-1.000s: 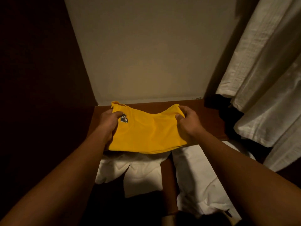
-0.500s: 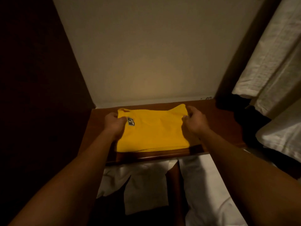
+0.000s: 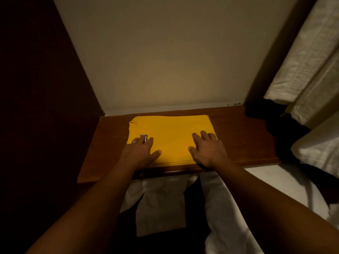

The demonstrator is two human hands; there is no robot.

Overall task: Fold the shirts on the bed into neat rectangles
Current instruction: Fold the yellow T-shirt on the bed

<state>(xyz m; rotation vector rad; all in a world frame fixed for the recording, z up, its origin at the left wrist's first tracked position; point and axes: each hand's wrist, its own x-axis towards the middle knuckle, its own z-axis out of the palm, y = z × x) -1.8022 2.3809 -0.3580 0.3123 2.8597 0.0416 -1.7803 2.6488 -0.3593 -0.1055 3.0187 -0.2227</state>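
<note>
A: Where is the shirt found, and how is it laid?

B: One yellow shirt is seen folded into a rectangle on the brown wooden ledge, close to the pale wall at the far side. Its long axis is run left to right, parallel to the ledge's near edge, which is almost met by the shirt's near hem.

A: And the hands?

B: Two are counted. The left hand is laid flat on the near left part, its fingers stretched out beside a small dark label. The right hand is spread flat on the near right part, fingertips pointed toward the far right corner. Nothing is gripped by either; the cloth is only pressed.

A: Which relation matters for what is done next?

B: The bulk of the shirt is placed beyond the fingertips, toward the wall, and between the two thumbs. Any smoothing would likely be carried outward and away along the long axis. Neither hand is judged nearer; both are set about level.

A: What else is counted?

B: White bedding is seen below the ledge, with one loose white cloth lying near it, possibly a shirt yet to be folded, though that cannot be told. White curtains are hung at the right.
</note>
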